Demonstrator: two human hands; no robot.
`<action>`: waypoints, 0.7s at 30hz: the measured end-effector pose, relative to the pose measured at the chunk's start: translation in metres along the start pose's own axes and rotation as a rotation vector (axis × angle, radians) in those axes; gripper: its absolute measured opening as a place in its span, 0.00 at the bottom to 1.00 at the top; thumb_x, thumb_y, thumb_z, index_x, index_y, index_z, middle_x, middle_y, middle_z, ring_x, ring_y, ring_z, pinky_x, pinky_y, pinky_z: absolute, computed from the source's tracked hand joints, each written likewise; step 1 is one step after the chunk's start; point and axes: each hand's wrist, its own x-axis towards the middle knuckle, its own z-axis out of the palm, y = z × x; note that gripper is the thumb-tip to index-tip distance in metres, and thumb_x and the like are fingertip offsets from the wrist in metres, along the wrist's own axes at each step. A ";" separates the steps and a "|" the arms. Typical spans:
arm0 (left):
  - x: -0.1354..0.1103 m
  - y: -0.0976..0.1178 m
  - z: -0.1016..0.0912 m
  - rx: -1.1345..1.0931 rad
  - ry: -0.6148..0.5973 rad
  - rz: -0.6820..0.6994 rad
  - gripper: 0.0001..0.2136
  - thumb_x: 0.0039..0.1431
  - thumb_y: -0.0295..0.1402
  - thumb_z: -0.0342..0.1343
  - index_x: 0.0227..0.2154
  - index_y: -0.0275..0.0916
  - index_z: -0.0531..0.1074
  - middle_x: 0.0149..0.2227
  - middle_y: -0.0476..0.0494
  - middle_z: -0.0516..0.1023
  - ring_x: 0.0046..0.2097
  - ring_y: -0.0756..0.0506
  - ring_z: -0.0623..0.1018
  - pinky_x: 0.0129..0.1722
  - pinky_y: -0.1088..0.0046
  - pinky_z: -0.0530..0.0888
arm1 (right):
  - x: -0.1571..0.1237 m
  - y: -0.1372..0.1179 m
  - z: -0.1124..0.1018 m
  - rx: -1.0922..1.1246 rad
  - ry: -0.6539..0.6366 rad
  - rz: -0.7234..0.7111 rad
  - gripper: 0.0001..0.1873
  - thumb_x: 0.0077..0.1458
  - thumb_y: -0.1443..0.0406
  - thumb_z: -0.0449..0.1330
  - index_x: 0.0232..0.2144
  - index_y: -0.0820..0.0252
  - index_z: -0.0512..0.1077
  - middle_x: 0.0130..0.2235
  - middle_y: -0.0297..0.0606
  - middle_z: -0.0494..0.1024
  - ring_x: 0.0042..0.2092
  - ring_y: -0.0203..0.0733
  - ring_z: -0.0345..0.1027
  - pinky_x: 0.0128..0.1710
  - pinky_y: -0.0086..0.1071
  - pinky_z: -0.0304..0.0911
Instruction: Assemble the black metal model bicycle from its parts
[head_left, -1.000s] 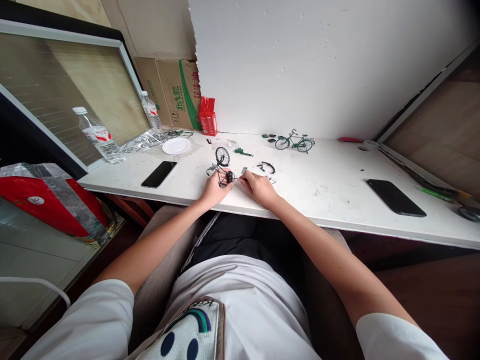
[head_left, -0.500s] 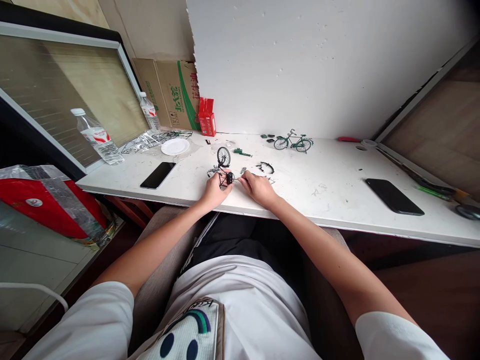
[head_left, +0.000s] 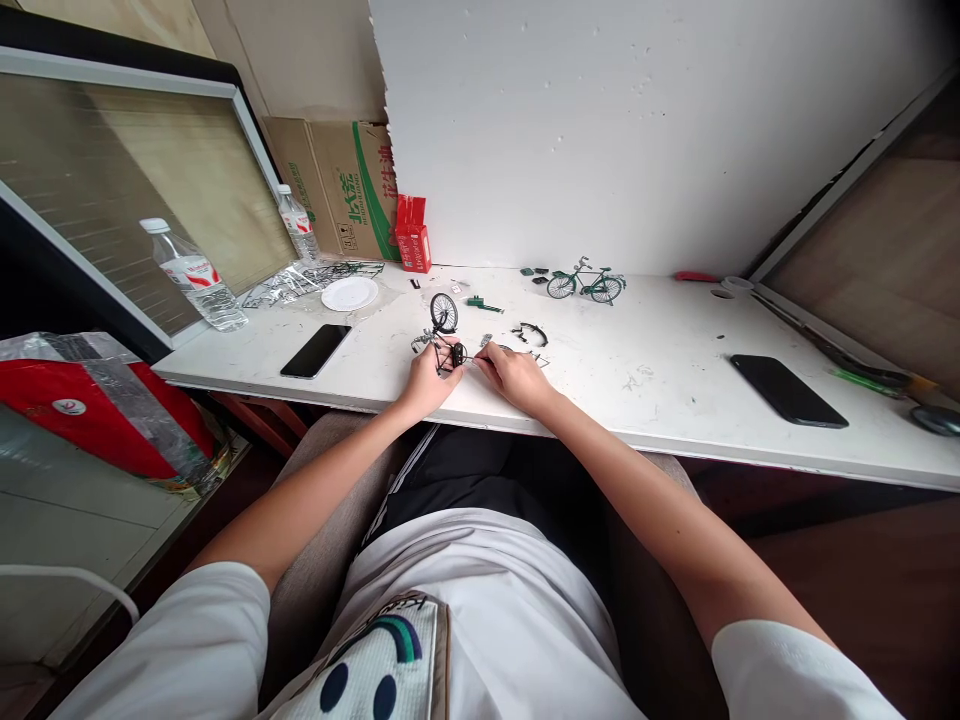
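My left hand (head_left: 429,384) is closed around a partly built black model bicycle (head_left: 458,354), held low over the front part of the table. Its spoked wheel (head_left: 444,313) points up and away from me, and the handlebar sticks out to the left of my fingers. Close on the right, my right hand (head_left: 517,376) is pinched at the bicycle's rear end. Something thin shows at those fingertips, too small to name. Just beyond the right hand lie a curved black part (head_left: 534,333) and small loose bits.
A complete green model bicycle (head_left: 586,282) stands at the back, near small green pieces. A green part (head_left: 484,304), a white plate (head_left: 349,294), two phones (head_left: 316,351), water bottles (head_left: 193,275) and a red box (head_left: 413,235) are also on the table (head_left: 660,380).
The model bicycle has tilted slightly to the left in my left hand, its wheel shifting a little left. My right hand stays pinched at nearly the same spot.
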 end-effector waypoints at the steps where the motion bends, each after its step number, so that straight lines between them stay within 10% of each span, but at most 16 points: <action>1: 0.000 0.001 0.000 -0.009 -0.005 -0.008 0.22 0.56 0.30 0.69 0.53 0.37 0.71 0.45 0.38 0.83 0.44 0.43 0.84 0.47 0.66 0.80 | 0.000 0.001 0.000 -0.010 0.002 -0.004 0.17 0.78 0.56 0.47 0.50 0.60 0.71 0.41 0.45 0.85 0.38 0.48 0.77 0.34 0.35 0.55; 21: -0.003 0.002 -0.002 0.111 -0.018 0.029 0.22 0.57 0.31 0.67 0.54 0.38 0.73 0.45 0.39 0.82 0.40 0.45 0.81 0.47 0.65 0.78 | -0.002 0.005 0.002 0.168 -0.015 -0.022 0.22 0.77 0.56 0.47 0.42 0.60 0.77 0.35 0.44 0.84 0.33 0.45 0.75 0.36 0.34 0.58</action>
